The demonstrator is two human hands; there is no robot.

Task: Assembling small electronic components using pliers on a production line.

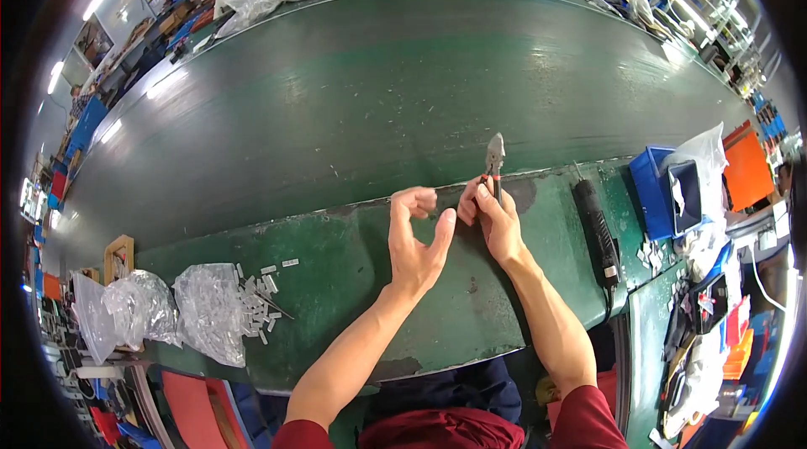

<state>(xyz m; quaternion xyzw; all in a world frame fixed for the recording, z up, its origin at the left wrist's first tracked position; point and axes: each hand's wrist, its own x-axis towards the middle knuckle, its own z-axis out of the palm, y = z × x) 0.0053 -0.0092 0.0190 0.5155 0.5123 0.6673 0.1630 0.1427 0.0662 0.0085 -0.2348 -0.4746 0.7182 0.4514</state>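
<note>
Pliers, one: I am gripping them in the right hand near the bench's far edge; left hand, one: thumb standing apart from curled fingers; possible fault: loosening grip, dropping pliers

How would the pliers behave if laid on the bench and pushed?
The pliers look rigid and probably heavy for their size, given the grey, metal-looking head. They'd likely slide or swivel rather than roll: the head looks flat, not round, and there are two handles.
</note>
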